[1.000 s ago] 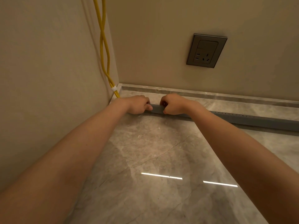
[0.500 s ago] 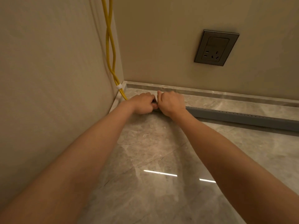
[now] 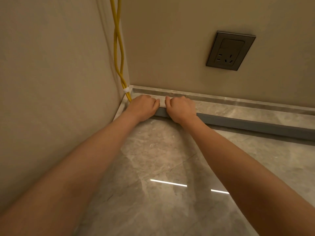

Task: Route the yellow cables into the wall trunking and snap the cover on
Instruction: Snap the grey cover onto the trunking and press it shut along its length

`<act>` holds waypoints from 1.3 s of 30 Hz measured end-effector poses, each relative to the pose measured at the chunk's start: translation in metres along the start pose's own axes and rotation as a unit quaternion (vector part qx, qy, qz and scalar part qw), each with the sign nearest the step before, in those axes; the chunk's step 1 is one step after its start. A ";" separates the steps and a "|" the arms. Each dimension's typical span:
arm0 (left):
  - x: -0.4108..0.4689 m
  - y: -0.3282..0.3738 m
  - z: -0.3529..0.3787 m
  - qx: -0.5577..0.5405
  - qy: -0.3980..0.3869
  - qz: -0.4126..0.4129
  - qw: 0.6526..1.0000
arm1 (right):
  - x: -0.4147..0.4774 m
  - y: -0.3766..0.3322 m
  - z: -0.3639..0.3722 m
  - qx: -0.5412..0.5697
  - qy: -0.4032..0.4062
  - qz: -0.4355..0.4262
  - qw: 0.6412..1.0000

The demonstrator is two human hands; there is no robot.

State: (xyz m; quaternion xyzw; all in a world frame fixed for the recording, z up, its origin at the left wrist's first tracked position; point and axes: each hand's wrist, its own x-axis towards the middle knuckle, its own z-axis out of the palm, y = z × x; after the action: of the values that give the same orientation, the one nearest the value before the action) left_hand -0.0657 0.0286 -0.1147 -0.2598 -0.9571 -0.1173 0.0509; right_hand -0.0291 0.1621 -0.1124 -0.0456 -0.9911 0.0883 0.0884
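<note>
At the floor's (image 3: 162,159) far-left corner, the gray trunking (image 3: 255,124) end is clamped under the curled fingers of the left hand (image 3: 142,106) and right hand (image 3: 180,107), likely to press it closed. The yellow cables (image 3: 119,48) are led down the wall corner behind the left hand.

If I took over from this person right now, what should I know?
Left hand: fingers curled over the corner end of the grey trunking.
Right hand: same grip, right beside it.
Yellow cables run down the corner, through a white tie, then vanish behind the left hand.
Done: trunking lies along the floor.
Left: cover seating under the hands is hidden; check it, then probably press along rightward.
</note>
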 end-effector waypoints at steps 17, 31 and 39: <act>-0.008 -0.032 -0.029 0.003 -0.120 0.075 0.990 | -0.023 0.014 -0.017 -0.107 -0.041 -0.195 0.974; 0.013 -0.027 -0.041 -0.004 -0.204 0.029 0.979 | -0.015 0.012 -0.021 0.015 -0.043 -0.125 0.991; 0.013 -0.026 -0.040 0.005 -0.213 0.035 0.976 | -0.014 0.008 -0.023 0.038 -0.072 -0.091 0.992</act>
State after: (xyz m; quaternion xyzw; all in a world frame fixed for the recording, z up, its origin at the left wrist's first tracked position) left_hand -0.0888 0.0031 -0.0789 -0.3116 -0.9370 -0.0526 -0.1492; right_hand -0.0102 0.1719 -0.0937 0.0547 -0.9908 0.1208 0.0258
